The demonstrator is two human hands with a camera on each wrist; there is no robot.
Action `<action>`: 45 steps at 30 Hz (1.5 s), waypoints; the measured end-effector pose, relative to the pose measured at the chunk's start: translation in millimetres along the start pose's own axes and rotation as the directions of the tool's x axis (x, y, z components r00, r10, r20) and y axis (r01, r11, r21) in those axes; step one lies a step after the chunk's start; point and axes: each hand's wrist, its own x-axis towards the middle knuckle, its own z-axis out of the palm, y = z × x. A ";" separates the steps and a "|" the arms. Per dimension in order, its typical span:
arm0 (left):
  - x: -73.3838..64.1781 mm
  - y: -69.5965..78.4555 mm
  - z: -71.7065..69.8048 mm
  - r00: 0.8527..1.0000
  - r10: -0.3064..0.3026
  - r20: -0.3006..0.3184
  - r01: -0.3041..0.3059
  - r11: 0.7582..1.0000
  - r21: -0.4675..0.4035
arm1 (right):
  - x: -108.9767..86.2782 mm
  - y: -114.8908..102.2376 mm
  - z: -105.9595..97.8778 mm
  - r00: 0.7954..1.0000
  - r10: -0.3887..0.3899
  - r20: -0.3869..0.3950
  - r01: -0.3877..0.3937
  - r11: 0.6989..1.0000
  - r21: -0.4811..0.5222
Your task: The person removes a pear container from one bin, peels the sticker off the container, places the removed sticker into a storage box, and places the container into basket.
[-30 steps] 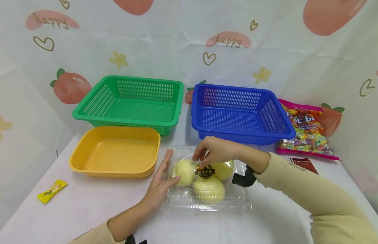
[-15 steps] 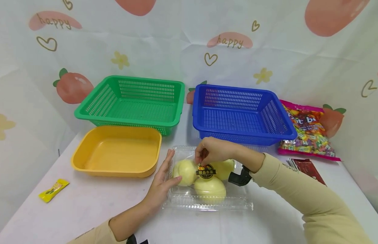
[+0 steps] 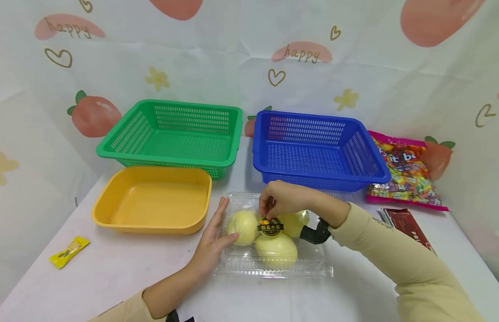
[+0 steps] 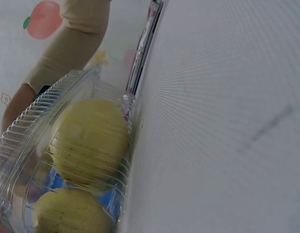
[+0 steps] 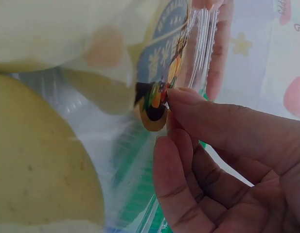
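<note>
Clear plastic clamshell [image 3: 273,264] lying near the front of the white table [image 3: 112,273], long axis running left to right, three yellow fruits [image 3: 275,248] inside. Left hand [image 3: 211,243] flat against the left end of the box, fingers straight and together, bracing it. Right hand [image 3: 283,199] arched over the lid from the far side, fingertips [image 5: 188,99] pinching the edge of the dark round sticker [image 3: 271,226] directly below it. Beyond, a yellow tray [image 3: 153,201], then green basket [image 3: 173,134] and blue basket [image 3: 318,150].
</note>
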 end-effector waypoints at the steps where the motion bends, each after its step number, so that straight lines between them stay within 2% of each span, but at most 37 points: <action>1: -0.3 -0.1 -0.1 1.000 0.002 -0.001 -0.002 1.000 -0.002 | 0.4 -0.4 -0.1 1.000 -0.001 0.005 0.001 1.000 0.002; 7: 0.2 -0.3 0.6 1.000 0.014 -0.003 -0.014 1.000 0.002 | 0.9 -2.7 -2.6 1.000 0.002 0.028 -0.003 1.000 0.007; 14: 0.8 0.1 -0.1 1.000 0.020 -0.007 -0.020 1.000 0.015 | -0.1 -0.8 -2.3 1.000 -0.003 -0.009 0.003 1.000 -0.024; 24: 0.6 -0.3 0.2 1.000 0.012 0.004 -0.012 1.000 0.006 | -1.8 -3.3 -1.4 1.000 0.005 -0.007 -0.005 1.000 -0.024; 34: 0.3 0.2 -0.4 1.000 0.011 0.007 -0.011 1.000 -0.005 | -1.4 -2.1 0.8 0.992 -0.128 -0.013 0.128 0.990 -0.052; 43: 0.3 0.6 0.0 1.000 0.016 0.003 -0.016 1.000 -0.004 | -0.3 5.1 2.4 0.987 -0.159 -0.006 0.158 0.987 -0.031; 45: 0.4 0.9 0.2 1.000 0.019 0.000 -0.019 1.000 -0.008 | -1.1 5.1 2.0 0.989 -0.145 -0.013 0.145 0.989 -0.023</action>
